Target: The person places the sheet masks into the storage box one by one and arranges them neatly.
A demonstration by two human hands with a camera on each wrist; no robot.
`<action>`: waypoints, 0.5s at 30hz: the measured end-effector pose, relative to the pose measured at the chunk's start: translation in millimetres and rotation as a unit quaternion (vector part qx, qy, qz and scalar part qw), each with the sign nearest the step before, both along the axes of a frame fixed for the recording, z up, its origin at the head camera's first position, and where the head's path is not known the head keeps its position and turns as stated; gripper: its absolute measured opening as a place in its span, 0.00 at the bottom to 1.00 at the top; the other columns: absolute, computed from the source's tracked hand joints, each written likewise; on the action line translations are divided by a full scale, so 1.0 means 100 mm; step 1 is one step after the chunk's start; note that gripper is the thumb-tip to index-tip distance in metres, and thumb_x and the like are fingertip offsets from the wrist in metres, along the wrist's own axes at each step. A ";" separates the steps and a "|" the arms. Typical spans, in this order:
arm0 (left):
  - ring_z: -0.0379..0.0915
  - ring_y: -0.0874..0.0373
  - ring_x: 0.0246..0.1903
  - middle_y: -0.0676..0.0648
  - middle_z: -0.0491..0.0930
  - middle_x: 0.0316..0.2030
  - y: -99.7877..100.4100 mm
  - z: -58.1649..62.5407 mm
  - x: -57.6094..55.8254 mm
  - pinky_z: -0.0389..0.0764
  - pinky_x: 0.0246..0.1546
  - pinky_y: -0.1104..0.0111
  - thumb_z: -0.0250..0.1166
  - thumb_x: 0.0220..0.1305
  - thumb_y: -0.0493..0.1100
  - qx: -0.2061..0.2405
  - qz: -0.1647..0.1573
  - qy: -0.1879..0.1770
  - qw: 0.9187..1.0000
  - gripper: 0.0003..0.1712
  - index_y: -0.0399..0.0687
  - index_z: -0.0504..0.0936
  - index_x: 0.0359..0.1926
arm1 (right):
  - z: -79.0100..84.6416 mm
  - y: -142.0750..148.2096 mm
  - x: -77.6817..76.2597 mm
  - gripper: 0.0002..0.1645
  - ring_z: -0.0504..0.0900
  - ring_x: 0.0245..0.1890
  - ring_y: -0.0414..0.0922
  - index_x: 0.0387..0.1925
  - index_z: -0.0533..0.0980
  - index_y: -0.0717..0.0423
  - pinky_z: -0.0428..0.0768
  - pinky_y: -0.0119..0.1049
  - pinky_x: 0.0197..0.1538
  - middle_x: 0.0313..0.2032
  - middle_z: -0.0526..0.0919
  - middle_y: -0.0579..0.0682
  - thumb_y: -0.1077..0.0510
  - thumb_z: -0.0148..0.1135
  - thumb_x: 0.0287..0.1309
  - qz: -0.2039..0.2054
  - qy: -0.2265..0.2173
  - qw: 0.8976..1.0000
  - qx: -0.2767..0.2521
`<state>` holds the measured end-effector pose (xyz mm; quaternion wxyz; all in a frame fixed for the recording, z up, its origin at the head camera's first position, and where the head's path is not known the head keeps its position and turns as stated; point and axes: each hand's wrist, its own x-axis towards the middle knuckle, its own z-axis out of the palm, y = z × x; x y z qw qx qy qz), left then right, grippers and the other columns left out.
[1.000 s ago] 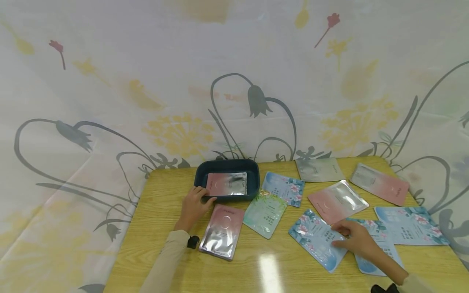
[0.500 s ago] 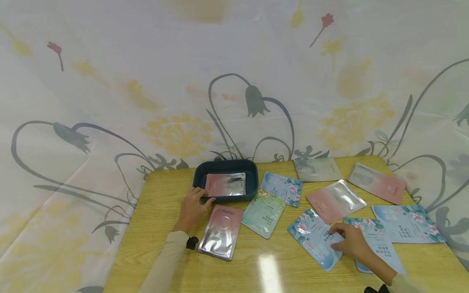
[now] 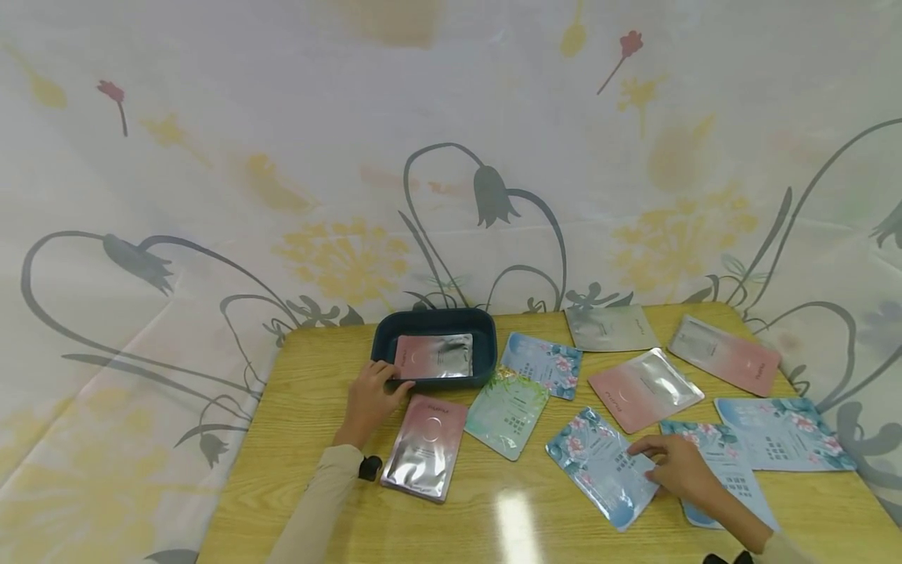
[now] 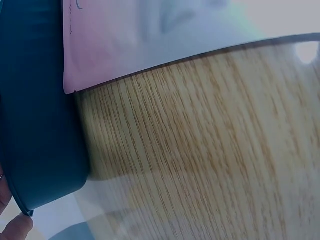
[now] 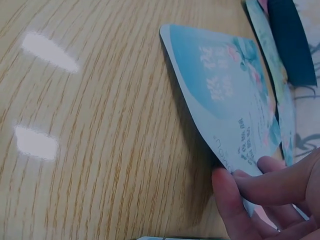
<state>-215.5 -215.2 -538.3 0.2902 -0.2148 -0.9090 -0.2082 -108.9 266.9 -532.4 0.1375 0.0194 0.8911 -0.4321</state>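
Note:
My left hand (image 3: 369,401) grips the near left rim of a dark blue plastic tub (image 3: 489,380), fingers over the edge and thumb outside. Inside the tub lies a pink-and-silver face mask sachet (image 3: 433,356). With thumb and fingers, my right hand (image 3: 680,468) pinches the right edge of a blue floral face mask sachet (image 3: 599,470). In the right wrist view that blue sachet (image 5: 215,85) is tilted, its near edge raised off the wood over a shadow. Only fingertips (image 4: 17,227) of the left hand show in the left wrist view, at the tub's edge.
A pink sachet stack (image 3: 426,446) lies before the tub, and a green sachet (image 3: 509,415) overlaps a blue one (image 3: 543,362). Further right lie a silver sachet (image 3: 611,327), two pink-silver ones (image 3: 644,390) and two more blue ones (image 3: 785,435). A patterned cloth (image 3: 451,102) hangs behind the table.
My right hand has closed on the blue floral sachet's edge and shifted slightly left; the sachet has turned and moved a little with it. The left hand stays on the tub.

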 end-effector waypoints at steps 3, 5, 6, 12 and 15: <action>0.70 0.52 0.31 0.48 0.78 0.28 0.00 -0.01 0.00 0.78 0.30 0.60 0.75 0.48 0.47 0.000 0.000 -0.006 1.000 0.14 0.43 0.81 0.28 | -0.01 0.02 0.00 0.21 0.76 0.19 0.47 0.38 0.82 0.62 0.78 0.38 0.21 0.43 0.79 0.65 0.78 0.60 0.40 -0.012 -0.010 1.000 -0.015; 0.70 0.52 0.31 0.48 0.77 0.28 0.00 -0.01 -0.01 0.78 0.31 0.60 0.75 0.49 0.47 0.002 0.001 -0.011 1.000 0.14 0.43 0.81 0.28 | -0.01 0.03 0.00 0.20 0.78 0.22 0.47 0.39 0.81 0.64 0.79 0.38 0.22 0.44 0.79 0.66 0.78 0.60 0.40 -0.008 -0.011 1.000 -0.023; 0.70 0.52 0.31 0.49 0.77 0.29 0.00 -0.01 -0.01 0.78 0.32 0.60 0.75 0.49 0.47 0.003 0.001 -0.013 1.000 0.14 0.43 0.81 0.28 | -0.01 0.04 0.00 0.20 0.78 0.24 0.48 0.39 0.81 0.63 0.79 0.39 0.23 0.44 0.79 0.66 0.78 0.60 0.40 -0.013 -0.017 0.999 -0.030; 0.70 0.52 0.31 0.48 0.78 0.29 0.00 -0.02 -0.01 0.78 0.31 0.60 0.75 0.48 0.47 0.008 -0.003 -0.005 1.000 0.15 0.41 0.82 0.29 | 0.03 0.08 -0.01 0.22 0.80 0.39 0.54 0.44 0.79 0.66 0.80 0.42 0.26 0.50 0.76 0.68 0.78 0.58 0.44 0.004 -0.035 0.996 -0.086; 0.71 0.51 0.31 0.48 0.78 0.29 -0.01 -0.02 -0.01 0.78 0.31 0.59 0.75 0.48 0.47 0.010 -0.003 -0.009 1.000 0.15 0.40 0.82 0.29 | 0.05 0.10 -0.02 0.23 0.78 0.41 0.54 0.47 0.78 0.67 0.80 0.43 0.27 0.49 0.76 0.67 0.77 0.58 0.45 0.013 -0.038 0.994 -0.100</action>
